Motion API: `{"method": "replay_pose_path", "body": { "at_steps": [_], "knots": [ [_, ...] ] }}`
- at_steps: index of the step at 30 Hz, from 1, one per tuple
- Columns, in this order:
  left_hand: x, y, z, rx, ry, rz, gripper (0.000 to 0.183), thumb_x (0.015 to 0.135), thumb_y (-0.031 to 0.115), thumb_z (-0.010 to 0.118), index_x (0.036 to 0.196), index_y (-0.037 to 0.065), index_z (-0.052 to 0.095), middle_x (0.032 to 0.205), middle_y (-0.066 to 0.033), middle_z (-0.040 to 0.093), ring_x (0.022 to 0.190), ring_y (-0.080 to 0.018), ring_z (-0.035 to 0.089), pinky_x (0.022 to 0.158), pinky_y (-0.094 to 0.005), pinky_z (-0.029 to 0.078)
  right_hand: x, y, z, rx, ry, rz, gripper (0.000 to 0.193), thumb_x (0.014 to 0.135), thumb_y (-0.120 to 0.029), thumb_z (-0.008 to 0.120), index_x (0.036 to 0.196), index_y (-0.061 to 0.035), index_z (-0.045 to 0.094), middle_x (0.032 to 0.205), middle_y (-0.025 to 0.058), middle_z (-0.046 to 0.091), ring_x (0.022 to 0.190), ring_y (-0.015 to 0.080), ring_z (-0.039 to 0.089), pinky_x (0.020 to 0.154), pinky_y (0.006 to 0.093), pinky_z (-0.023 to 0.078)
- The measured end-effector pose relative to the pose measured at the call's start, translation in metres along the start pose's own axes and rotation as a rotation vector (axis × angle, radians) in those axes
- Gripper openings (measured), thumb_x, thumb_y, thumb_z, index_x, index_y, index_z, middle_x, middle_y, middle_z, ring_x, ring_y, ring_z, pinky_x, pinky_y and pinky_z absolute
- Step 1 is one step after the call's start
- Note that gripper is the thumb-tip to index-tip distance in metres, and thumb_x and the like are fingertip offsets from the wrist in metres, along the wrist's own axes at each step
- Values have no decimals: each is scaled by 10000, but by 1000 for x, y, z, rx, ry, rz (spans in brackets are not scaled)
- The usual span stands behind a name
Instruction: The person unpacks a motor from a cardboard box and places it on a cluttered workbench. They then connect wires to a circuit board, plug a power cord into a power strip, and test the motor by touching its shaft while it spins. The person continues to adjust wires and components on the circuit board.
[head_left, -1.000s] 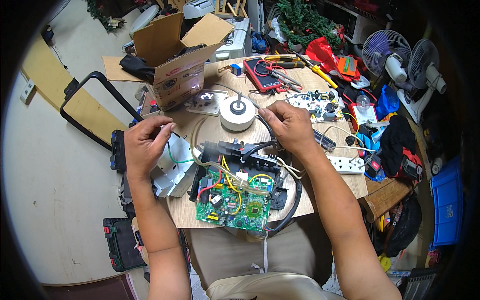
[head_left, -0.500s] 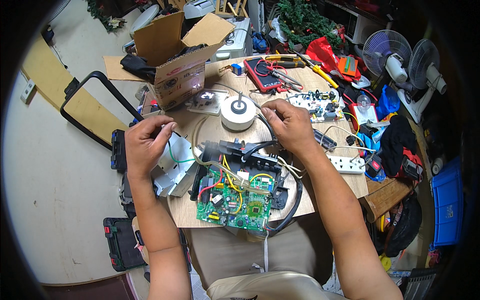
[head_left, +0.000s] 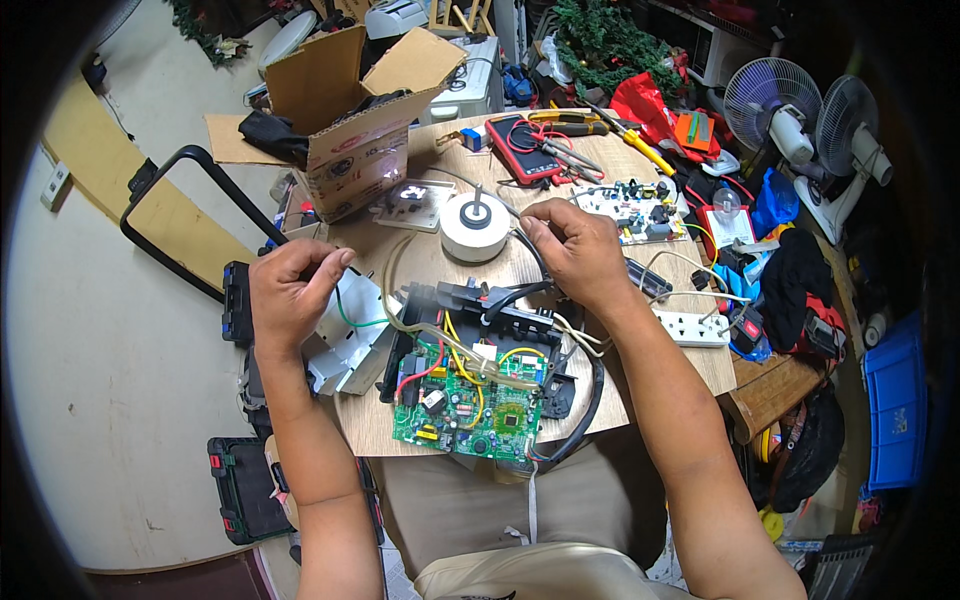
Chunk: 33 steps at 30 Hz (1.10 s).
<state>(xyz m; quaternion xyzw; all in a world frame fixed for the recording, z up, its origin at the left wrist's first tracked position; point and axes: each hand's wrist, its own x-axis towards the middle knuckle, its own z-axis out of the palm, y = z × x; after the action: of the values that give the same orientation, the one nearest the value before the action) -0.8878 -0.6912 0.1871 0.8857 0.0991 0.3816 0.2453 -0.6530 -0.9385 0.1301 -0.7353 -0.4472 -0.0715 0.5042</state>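
My left hand [head_left: 292, 292] is raised above the white metal housing [head_left: 350, 335] at the table's left, fingers curled and thumb toward the index finger. Nothing shows in it. On the other side, my right hand [head_left: 580, 246] is loosely closed beside a round white motor [head_left: 474, 232] with an upright shaft, and no held thing is visible. Between my forearms lies a green circuit board [head_left: 468, 415] at the near table edge, tied to a black plastic casing [head_left: 405, 345] by red, yellow and black wires. A clear-sheathed cable bundle [head_left: 393, 290] arches over it.
A multimeter [head_left: 520, 150] with probes lies at the back, near a second circuit board [head_left: 640, 212]. An open cardboard box [head_left: 355, 165] stands back left. A white power strip [head_left: 690, 328] sits at the right edge. Two fans [head_left: 790, 130] and clutter fill the right side.
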Motion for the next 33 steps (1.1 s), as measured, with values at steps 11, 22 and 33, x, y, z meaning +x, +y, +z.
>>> {"method": "replay_pose_path", "body": {
  "at_steps": [11,22,33],
  "knots": [
    [-2,-1,0,13,-7,8,197,894,120,815,800,-9,702,661,-12,604,611,-92,516,577,-263,416,0,0,0,-15,-1,-17,176,987,-188,725,1060,-34,765,857,114,771,727,154,709,690,321,556],
    [51,-4,-33,458,255,-90,795,817,257,868,1521,181,508,1409,-195,577,1256,-369,617,1035,-443,519,3,-3,-8,50,5,78,200,959,-245,706,1052,-73,750,911,182,759,818,367,748,731,419,575],
    [112,-53,21,708,-210,-334,318,839,258,796,1124,123,752,1003,-181,765,999,-396,723,865,-474,558,3,0,-10,107,57,54,172,976,-180,719,1036,-25,760,784,124,740,657,141,662,629,314,519]
  ]
}}
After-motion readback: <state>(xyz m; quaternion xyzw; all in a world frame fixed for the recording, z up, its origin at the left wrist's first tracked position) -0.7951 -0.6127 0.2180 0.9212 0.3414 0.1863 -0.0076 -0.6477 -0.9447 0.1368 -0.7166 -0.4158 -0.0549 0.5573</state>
